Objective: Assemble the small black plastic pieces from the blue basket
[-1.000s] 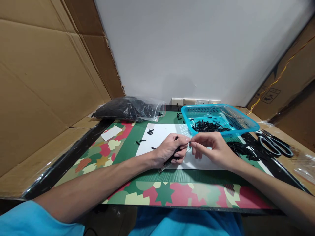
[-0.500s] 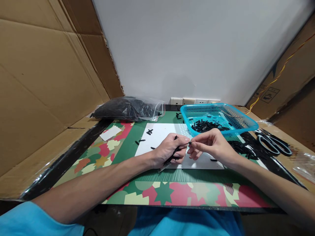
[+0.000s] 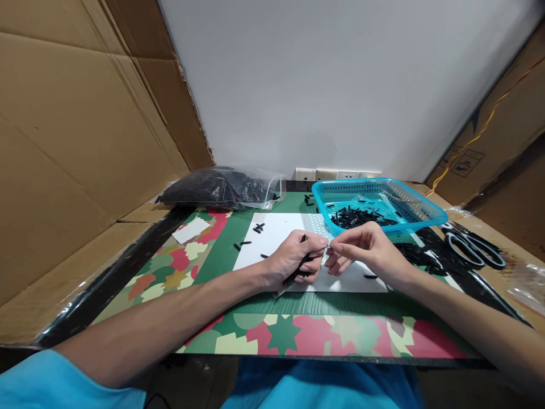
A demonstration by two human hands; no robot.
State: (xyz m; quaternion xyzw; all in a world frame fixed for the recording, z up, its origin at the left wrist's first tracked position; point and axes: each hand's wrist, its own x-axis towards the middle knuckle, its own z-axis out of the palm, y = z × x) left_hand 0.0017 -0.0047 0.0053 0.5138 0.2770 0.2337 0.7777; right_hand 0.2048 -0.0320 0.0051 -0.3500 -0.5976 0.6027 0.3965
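Observation:
My left hand point(image 3: 298, 258) is closed round several thin black strips point(image 3: 297, 271), with the edge of what looks like a clear bag below the palm. Its thumb and forefinger meet the fingertips of my right hand point(image 3: 361, 249), which pinches a tiny dark piece point(image 3: 329, 246) between the two hands. The exact kind of that piece is too small to make out. Beneath both hands lies a white sheet point(image 3: 247, 258). A few short black pieces point(image 3: 258, 228) rest on it left of my left hand, and another black piece point(image 3: 370, 276) lies below my right wrist.
Behind my right hand stands a blue plastic basket point(image 3: 426, 218) holding many black pieces. Black strips point(image 3: 415, 255) are piled right of that hand, beside scissors point(image 3: 472, 250). At the back left lies a full clear zip bag point(image 3: 213, 187). Cardboard point(image 3: 85, 113) walls the left side.
Both hands stay almost in place. The small dark piece between the fingertips has turned slightly and shows less of itself now.

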